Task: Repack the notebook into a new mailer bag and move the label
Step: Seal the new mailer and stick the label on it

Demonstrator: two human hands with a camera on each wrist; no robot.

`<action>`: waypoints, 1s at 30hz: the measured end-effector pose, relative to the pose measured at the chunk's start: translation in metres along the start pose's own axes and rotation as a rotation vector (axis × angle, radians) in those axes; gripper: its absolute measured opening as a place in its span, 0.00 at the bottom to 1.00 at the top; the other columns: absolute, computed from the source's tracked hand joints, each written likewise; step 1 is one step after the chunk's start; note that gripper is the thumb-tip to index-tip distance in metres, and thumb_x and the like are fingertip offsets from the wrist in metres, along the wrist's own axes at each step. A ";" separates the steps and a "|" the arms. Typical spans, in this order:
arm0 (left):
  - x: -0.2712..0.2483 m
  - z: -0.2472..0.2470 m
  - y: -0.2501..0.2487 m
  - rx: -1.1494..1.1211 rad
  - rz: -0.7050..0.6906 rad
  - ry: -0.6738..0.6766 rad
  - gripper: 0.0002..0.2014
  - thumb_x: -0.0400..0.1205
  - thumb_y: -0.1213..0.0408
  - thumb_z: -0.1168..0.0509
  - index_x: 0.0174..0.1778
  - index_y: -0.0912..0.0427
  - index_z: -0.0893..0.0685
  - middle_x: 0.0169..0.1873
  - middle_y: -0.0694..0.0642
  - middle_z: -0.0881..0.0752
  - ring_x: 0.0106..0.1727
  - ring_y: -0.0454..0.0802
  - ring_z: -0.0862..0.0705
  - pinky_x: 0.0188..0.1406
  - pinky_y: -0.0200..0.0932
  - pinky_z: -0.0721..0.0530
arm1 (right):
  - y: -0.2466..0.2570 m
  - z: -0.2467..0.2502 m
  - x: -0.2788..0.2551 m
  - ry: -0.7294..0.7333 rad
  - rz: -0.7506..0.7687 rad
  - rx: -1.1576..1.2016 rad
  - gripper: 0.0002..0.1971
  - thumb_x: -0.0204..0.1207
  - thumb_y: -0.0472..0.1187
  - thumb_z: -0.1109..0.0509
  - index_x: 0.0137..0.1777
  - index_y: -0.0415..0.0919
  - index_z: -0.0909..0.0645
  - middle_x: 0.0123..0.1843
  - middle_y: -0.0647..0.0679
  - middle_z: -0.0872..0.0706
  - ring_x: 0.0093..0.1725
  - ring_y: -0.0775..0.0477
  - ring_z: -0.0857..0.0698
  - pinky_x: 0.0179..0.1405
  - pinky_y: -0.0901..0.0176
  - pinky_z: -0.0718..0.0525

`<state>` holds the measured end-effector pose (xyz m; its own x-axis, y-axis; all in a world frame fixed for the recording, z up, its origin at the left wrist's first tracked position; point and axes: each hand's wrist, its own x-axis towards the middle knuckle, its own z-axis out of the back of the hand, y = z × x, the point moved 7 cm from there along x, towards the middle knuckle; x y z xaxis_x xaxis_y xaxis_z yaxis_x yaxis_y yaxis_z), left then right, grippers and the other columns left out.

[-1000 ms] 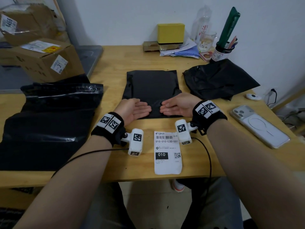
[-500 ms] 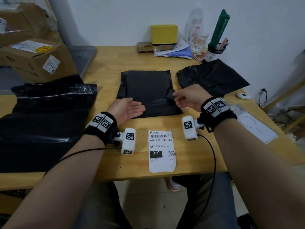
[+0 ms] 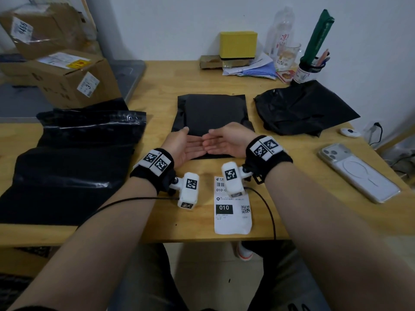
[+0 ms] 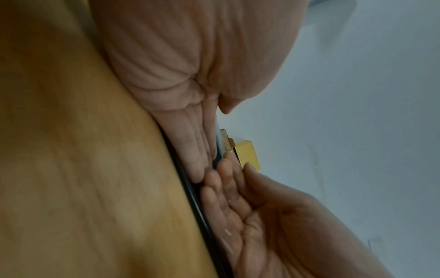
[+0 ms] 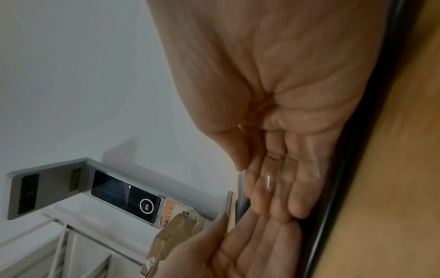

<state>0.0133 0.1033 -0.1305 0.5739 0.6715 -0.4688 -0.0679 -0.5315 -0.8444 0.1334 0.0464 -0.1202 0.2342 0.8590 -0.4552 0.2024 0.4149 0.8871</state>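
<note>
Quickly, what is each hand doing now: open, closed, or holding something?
Left hand: open, fingers straight, resting on the black mailer bag, holding nothing.
Right hand: open, fingers straight, on the same bag, holding nothing.

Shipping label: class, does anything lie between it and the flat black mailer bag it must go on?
Both hands do. The left hand and right hand rest palm-up on the mailer bag at its near edge, directly between it and the shipping label.

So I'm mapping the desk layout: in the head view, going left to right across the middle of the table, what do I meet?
Stack of black mailer bags → left hand → right hand → crumpled black bag → phone.
</note>
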 end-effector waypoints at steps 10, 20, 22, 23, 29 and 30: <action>0.004 0.017 -0.005 0.045 -0.013 -0.073 0.27 0.93 0.55 0.51 0.67 0.78 0.22 0.57 0.71 0.13 0.49 0.58 0.11 0.49 0.45 0.11 | -0.003 0.065 -0.020 -0.206 0.040 -0.088 0.14 0.91 0.37 0.39 0.48 0.32 0.17 0.43 0.39 0.13 0.42 0.46 0.12 0.41 0.62 0.11; -0.002 0.072 -0.017 0.096 -0.050 -0.270 0.24 0.92 0.59 0.50 0.67 0.78 0.22 0.62 0.71 0.15 0.43 0.55 0.13 0.40 0.43 0.13 | -0.001 0.086 -0.036 -0.333 0.007 -0.209 0.14 0.91 0.36 0.41 0.47 0.32 0.18 0.38 0.40 0.17 0.37 0.48 0.17 0.35 0.67 0.15; -0.004 0.076 -0.022 0.117 -0.058 -0.274 0.23 0.92 0.58 0.50 0.65 0.76 0.21 0.61 0.71 0.15 0.44 0.55 0.13 0.41 0.44 0.13 | 0.004 0.086 -0.037 -0.355 -0.006 -0.319 0.14 0.90 0.35 0.41 0.47 0.32 0.17 0.37 0.41 0.19 0.36 0.47 0.19 0.37 0.64 0.16; -0.006 0.075 -0.024 0.127 -0.063 -0.269 0.22 0.92 0.58 0.50 0.63 0.75 0.20 0.59 0.70 0.14 0.45 0.56 0.12 0.42 0.45 0.13 | 0.009 0.085 -0.038 -0.369 0.009 -0.366 0.12 0.89 0.34 0.39 0.49 0.31 0.15 0.37 0.41 0.18 0.37 0.47 0.19 0.39 0.61 0.16; -0.018 0.027 -0.040 0.121 -0.085 -0.048 0.18 0.91 0.61 0.46 0.60 0.71 0.16 0.52 0.66 0.09 0.49 0.58 0.08 0.42 0.45 0.08 | 0.032 0.044 -0.030 -0.077 0.115 -0.056 0.12 0.90 0.37 0.38 0.56 0.30 0.15 0.40 0.41 0.13 0.40 0.46 0.13 0.45 0.57 0.11; -0.018 0.012 -0.039 0.151 -0.070 -0.006 0.18 0.90 0.61 0.45 0.59 0.71 0.15 0.51 0.67 0.09 0.48 0.59 0.08 0.42 0.46 0.08 | 0.032 0.033 -0.026 -0.025 0.098 -0.016 0.12 0.90 0.37 0.38 0.55 0.30 0.15 0.40 0.41 0.12 0.40 0.45 0.12 0.45 0.57 0.10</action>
<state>-0.0043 0.1186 -0.0924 0.5766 0.7075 -0.4085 -0.1500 -0.3999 -0.9042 0.1649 0.0270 -0.0828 0.2761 0.8881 -0.3675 0.1625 0.3338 0.9285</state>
